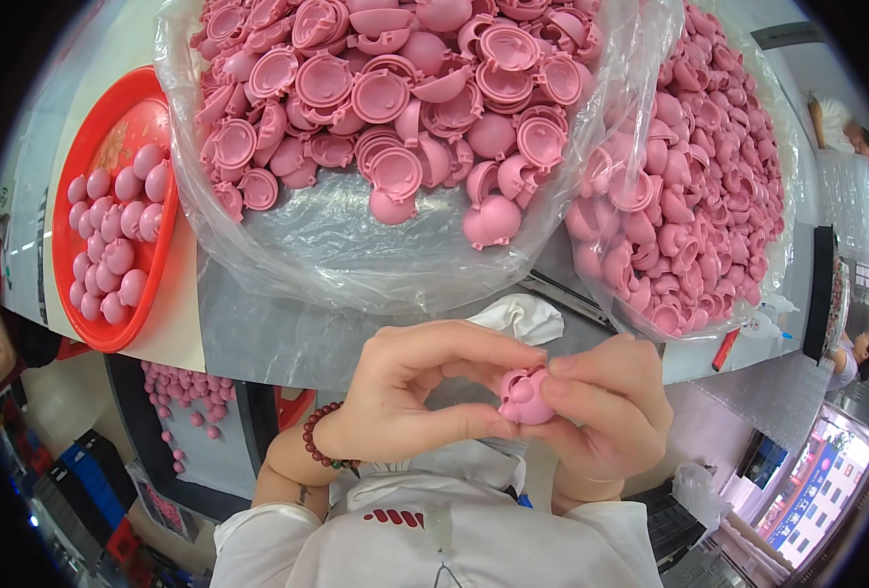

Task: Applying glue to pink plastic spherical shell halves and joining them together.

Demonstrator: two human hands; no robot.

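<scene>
Between my two hands, in front of my chest, is a small round pink plastic piece (526, 396) with little bumps on it. My left hand (420, 377) pinches it from the left with thumb and fingertips. On its other side, the thumb and fingers of my right hand (606, 402) are pressed against it. Beyond my hands, a clear plastic bag (356, 269) lies spread on the table, heaped with pink half-shells (381, 95). Some of the shells nearest me lie loose on the plastic.
A red oval tray (109, 338) with several closed pink balls (119, 257) stands at the left. Another bag of pink shells (689, 196) is at the right, near a red-handled tool (725, 350). A white cloth (521, 317) lies at the table edge. Below left, a dark-rimmed bin (229, 505) contains pink balls.
</scene>
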